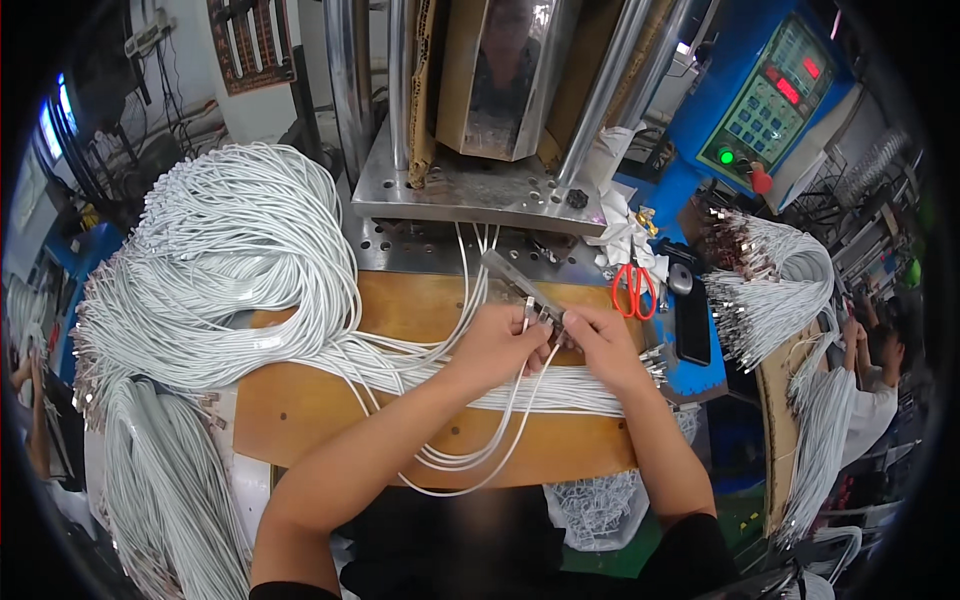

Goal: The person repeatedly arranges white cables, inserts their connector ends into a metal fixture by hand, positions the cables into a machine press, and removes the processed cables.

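Observation:
Above the wooden board, both my hands meet at the near end of a narrow metal bar [510,275]. My left hand [497,345] is closed around that end, with small metal cable connectors [540,316] beside its fingertips. My right hand [606,345] pinches at the same spot, on the end of a white cable [527,415] that loops down toward me. The exact grip of the fingertips is partly hidden. Under my hands a bundle of white cables [490,390] lies across the board [300,430].
A press with a thick steel plate [470,200] stands ahead. Big coils of white cables [240,220] fill the left. At right are red-handled scissors [633,290], a black phone [692,325] and a blue control panel [770,90]. A co-worker [875,400] is at far right.

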The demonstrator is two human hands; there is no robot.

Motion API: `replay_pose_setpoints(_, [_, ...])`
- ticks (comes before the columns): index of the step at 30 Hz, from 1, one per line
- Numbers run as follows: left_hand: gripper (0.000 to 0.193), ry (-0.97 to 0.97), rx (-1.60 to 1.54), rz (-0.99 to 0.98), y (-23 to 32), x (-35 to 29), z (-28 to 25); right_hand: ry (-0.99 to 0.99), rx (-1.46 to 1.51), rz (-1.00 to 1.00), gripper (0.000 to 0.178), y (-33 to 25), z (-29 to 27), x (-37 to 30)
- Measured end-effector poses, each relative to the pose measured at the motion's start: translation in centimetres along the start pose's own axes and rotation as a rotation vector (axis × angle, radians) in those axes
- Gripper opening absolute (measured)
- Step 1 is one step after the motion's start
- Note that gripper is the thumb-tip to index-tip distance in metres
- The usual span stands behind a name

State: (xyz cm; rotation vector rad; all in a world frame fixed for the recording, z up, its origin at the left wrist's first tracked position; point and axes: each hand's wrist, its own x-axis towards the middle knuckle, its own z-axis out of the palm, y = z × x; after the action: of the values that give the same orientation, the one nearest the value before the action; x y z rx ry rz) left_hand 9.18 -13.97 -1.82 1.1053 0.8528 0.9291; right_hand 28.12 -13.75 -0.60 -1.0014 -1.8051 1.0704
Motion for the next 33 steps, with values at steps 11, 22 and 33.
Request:
replay_pose_setpoints(11, [0.024,-0.025,0.077,-0.017,0.1,-0.2,-1.0,0.068,-0.173,0.083,0.021,-0.6,-0.6,-0.5])
replay_pose_setpoints(22, [0.025,0.202,-0.113,-0.011,0.3,-0.3,-0.2,0.131,0.035,0.216,0.018,1.1,-1.8,-0.4])
replay_pose_setpoints(33, [0.032,0.066,0.047,-0.018,0.6,-1.0,-0.7,0.061,-0.282,0.019,0.020,-0.2,-1.5,-0.7])
